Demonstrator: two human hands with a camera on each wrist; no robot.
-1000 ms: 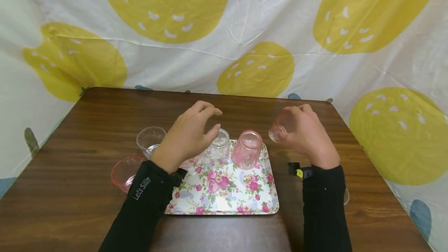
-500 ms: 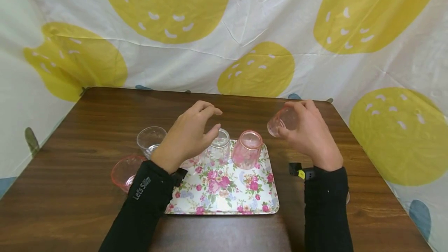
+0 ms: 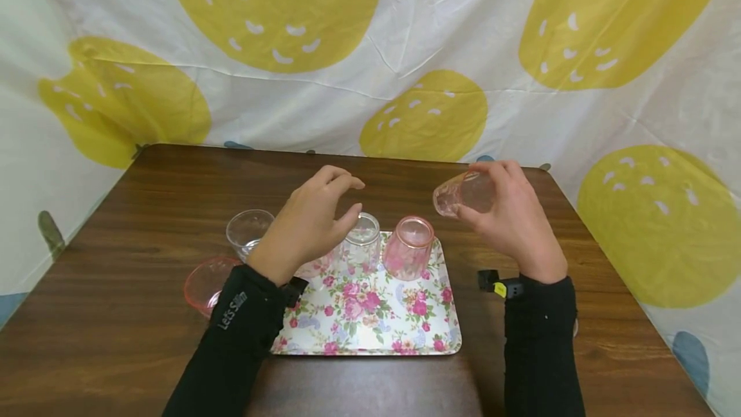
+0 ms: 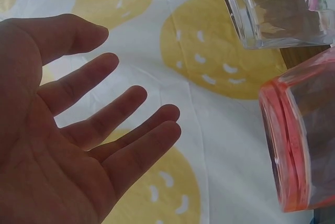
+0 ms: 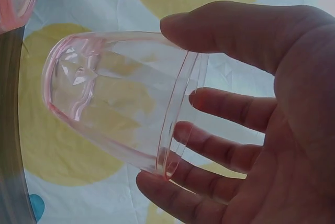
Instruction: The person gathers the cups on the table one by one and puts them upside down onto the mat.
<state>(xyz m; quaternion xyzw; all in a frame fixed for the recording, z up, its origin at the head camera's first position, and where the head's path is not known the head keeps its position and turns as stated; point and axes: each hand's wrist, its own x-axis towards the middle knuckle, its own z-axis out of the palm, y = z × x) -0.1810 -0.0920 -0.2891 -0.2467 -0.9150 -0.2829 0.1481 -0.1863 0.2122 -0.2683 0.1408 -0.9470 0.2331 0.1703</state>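
My right hand (image 3: 515,221) holds a pink-tinted clear cup (image 3: 451,199) near its rim, thumb on one side and fingers on the other. The cup (image 5: 115,98) lies tilted on its side in the air, base pointing left, beyond the tray's right back corner. My left hand (image 3: 309,224) hovers over the tray's left back part, fingers spread and holding nothing. Just right of it, a clear cup (image 3: 362,248) and a pink cup (image 3: 408,251) stand upside down on the floral tray (image 3: 370,327). Another pinkish cup (image 3: 315,267) is mostly hidden behind my left hand.
A clear bowl (image 3: 246,227) and a red-rimmed bowl (image 3: 202,285) stand on the brown table (image 3: 104,327), left of the tray. My left forearm partly overlaps the red-rimmed one. A patterned cloth (image 3: 324,108) hangs behind the table.
My right hand has risen slightly, and the cup in it has tipped further, its base swinging up and left. The left hand has stayed almost still.
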